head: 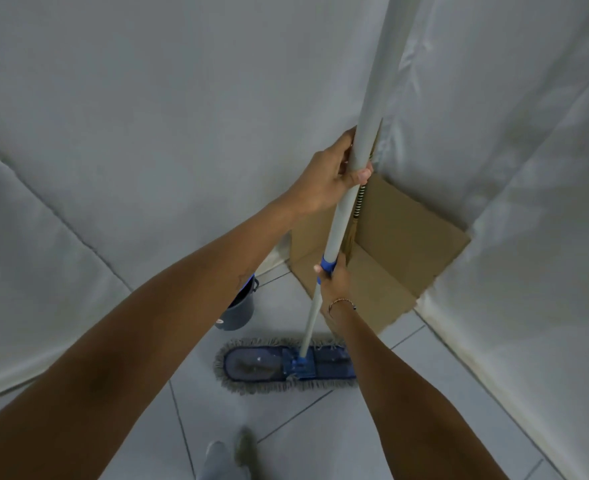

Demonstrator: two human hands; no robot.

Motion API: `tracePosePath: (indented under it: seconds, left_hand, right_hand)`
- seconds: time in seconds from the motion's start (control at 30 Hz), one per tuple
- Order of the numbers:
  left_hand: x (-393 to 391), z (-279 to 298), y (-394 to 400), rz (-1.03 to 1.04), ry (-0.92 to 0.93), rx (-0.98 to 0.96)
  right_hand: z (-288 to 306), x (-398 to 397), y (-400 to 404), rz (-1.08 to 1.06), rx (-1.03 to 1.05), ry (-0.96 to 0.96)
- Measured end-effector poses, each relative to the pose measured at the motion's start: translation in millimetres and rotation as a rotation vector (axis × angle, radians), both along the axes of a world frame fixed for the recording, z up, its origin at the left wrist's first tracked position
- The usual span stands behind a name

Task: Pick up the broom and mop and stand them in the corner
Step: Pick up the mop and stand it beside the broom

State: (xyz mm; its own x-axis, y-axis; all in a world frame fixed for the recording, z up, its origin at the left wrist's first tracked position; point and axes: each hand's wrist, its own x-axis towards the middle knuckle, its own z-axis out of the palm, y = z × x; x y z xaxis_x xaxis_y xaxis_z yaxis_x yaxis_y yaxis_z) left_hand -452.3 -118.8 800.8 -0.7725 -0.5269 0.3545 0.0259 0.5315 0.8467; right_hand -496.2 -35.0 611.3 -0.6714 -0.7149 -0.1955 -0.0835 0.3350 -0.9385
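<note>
The mop has a long grey pole (376, 98) and a flat blue head with a grey fringe (286, 364) resting on the tiled floor. My left hand (334, 174) grips the pole high up. My right hand (334, 277) holds it lower, at the blue collar (328, 263). The pole stands nearly upright. Behind it, the broom (359, 202) stands in the corner, showing only a striped wrapped handle and straw-coloured bristles; the rest is hidden by the mop pole.
Brown cardboard (407, 237) lines the corner's walls and floor. White sheets (147, 133) hang over both walls. A dark bucket (241, 306) stands on the floor left of the cardboard, partly behind my left forearm. My feet (230, 455) show at the bottom.
</note>
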Motion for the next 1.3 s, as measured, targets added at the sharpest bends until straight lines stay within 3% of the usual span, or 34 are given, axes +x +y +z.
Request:
tracePosePath:
  seconds: [0.3, 0.63, 1.3]
  left_hand:
    - [-90.2, -26.2, -99.7, 0.028, 0.062, 0.064]
    - [-175.7, -23.5, -212.7, 0.083, 0.003, 0.123]
    - [-331.9, -74.3, -377.7, 0.328, -0.004, 0.312]
  right_hand:
    - [-28.9, -104.1, -95.1, -0.005, 0.081, 0.151]
    - [-33.1, -202.4, -203.4, 0.031, 0.094, 0.158]
    - [-82.5, -375.0, -371.6, 0.312, 0.173, 0.187]
